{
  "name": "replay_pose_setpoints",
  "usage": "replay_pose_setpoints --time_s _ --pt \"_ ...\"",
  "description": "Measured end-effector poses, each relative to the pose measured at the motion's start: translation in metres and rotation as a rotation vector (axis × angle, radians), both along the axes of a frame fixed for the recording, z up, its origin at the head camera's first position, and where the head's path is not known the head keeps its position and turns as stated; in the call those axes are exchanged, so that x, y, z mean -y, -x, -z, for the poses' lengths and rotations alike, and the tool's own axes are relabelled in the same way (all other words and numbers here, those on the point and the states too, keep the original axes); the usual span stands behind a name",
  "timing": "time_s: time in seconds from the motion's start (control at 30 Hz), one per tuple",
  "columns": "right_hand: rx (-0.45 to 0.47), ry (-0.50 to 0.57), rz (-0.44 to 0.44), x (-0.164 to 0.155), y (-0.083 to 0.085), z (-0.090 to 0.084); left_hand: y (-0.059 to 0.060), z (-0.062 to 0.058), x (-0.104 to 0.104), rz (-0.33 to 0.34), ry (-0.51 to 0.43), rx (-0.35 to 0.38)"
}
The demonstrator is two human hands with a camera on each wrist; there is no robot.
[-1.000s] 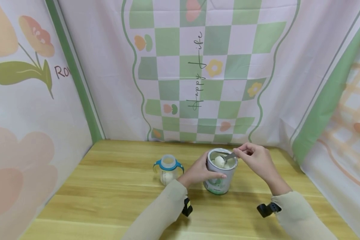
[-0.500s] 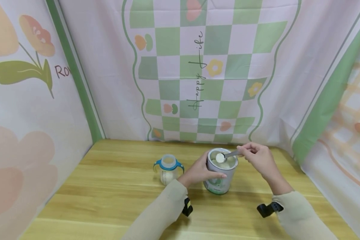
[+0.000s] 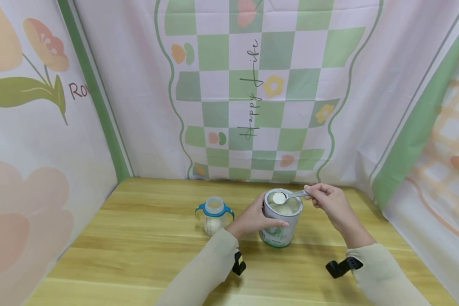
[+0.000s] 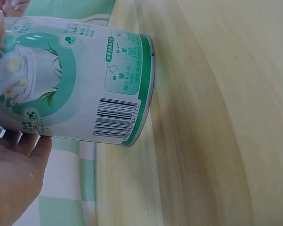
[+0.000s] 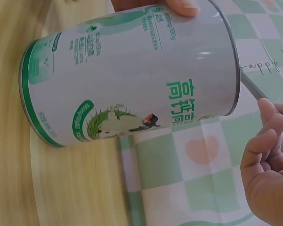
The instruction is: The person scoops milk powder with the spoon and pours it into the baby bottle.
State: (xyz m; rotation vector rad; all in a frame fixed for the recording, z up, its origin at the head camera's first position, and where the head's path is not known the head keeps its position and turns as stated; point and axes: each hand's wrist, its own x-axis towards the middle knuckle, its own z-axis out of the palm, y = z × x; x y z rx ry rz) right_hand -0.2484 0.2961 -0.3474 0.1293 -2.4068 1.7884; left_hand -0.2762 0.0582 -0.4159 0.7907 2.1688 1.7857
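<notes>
A white and green milk powder can (image 3: 280,231) stands uncovered on the wooden table. My left hand (image 3: 254,219) wraps around its left side, thumb across the front. Between the thumb and fingers of my right hand (image 3: 330,206) is the handle of a scoop (image 3: 298,194), its bowl heaped with white powder over the can's mouth. In the right wrist view the handle shows past the can's rim, beside curled fingers (image 5: 268,155). Left of the can is a baby bottle (image 3: 215,219) with a blue two-handled collar, no lid, and pale contents low inside.
The wooden table (image 3: 137,250) reaches back to a hanging cloth (image 3: 252,102) with green and white checks. More printed cloth hangs at the left and right sides. Each wrist carries a black strapped camera (image 3: 343,267).
The scoop has come up out of the powder with a load and now sits higher, nearly level, at the can's mouth. My left hand, the can and the bottle have stayed put.
</notes>
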Motion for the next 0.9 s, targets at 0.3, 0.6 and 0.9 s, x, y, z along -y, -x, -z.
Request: replay_pose_setpoints --time_s 0.3,0.6,0.9 --pt "0.020 0.061 -0.016 0.0002 0.0023 -0.0008 0.0002 -0.0013 0.0005 -0.009 0.008 0.028" --pt "0.007 0.119 -0.034 0.0004 0.0037 -0.0022 0.0045 -0.0035 0.0006 0.054 -0.013 -0.034" --pt "-0.001 0.147 -0.054 0.0022 0.0038 -0.0048 0.0057 -0.0089 0.0053 0.066 0.026 -0.064"
